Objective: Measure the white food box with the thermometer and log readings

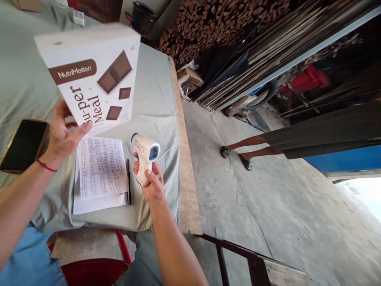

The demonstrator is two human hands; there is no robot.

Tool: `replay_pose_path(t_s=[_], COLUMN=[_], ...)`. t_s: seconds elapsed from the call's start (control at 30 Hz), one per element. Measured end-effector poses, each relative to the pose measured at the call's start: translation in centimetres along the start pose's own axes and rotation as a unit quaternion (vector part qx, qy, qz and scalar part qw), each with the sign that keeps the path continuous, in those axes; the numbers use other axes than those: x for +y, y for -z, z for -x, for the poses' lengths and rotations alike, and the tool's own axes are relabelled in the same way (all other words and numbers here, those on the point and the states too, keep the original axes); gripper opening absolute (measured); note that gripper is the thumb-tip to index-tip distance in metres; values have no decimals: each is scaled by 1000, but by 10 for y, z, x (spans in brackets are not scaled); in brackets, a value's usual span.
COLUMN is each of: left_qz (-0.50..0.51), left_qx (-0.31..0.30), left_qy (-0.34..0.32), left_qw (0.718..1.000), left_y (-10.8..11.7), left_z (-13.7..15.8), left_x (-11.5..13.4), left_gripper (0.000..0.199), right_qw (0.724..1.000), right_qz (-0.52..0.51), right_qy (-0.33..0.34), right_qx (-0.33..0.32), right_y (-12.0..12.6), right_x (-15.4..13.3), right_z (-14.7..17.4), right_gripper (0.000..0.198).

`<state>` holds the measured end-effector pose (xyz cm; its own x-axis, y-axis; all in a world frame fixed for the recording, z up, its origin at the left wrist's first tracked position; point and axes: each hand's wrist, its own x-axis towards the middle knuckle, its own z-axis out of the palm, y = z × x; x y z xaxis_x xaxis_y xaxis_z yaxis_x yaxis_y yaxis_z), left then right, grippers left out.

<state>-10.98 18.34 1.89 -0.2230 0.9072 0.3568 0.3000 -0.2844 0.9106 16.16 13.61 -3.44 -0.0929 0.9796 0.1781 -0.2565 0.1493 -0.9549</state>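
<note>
My left hand [66, 133] grips the lower left edge of a white box [116, 51] printed with chocolate squares and "NutriMotion". The box is tilted above the cloth-covered table, and some of my left fingers are hidden behind it. In my right hand [153, 180] is a white and blue infrared thermometer [145, 153], held by its handle with my fingers wrapped round it. Below the box lie handwritten sheets of paper [102, 169]. A black pen [129, 182] rests along their right side, near my right hand.
A phone in a brown case [25, 145] lies left of my left hand. The table's bare wooden edge [187, 190] runs along the right. Beyond it, a person's legs [253, 143] stand on the concrete floor [226, 214]. Stacked firewood [205, 28] fills the back.
</note>
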Motion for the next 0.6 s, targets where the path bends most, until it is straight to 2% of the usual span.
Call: replay_pose_path(t_s=[0.07,0.17,0.33,0.6], left_qz=[73,81,-12,-61], left_qx=[-35,-89,-147,-165], left_qy=[34,76,60,69], left_qw=[996,990,987,982], left_y=[-4,-11,-17,-12], left_z=[6,16,21,16], left_x=[-1,-6,-4,-3], left_gripper=[70,58,52,55], right_qw=[1000,1000,999,997], right_qz=[-5,15,20,34], right_qy=[9,-16,-44,-71], right_qx=[0,5,7,-2], right_y=[-5,-13,-19,-16], right_x=[-3,-5,-2,7], right_z=[4,9,10,6], right_gripper=[46,48,52,60])
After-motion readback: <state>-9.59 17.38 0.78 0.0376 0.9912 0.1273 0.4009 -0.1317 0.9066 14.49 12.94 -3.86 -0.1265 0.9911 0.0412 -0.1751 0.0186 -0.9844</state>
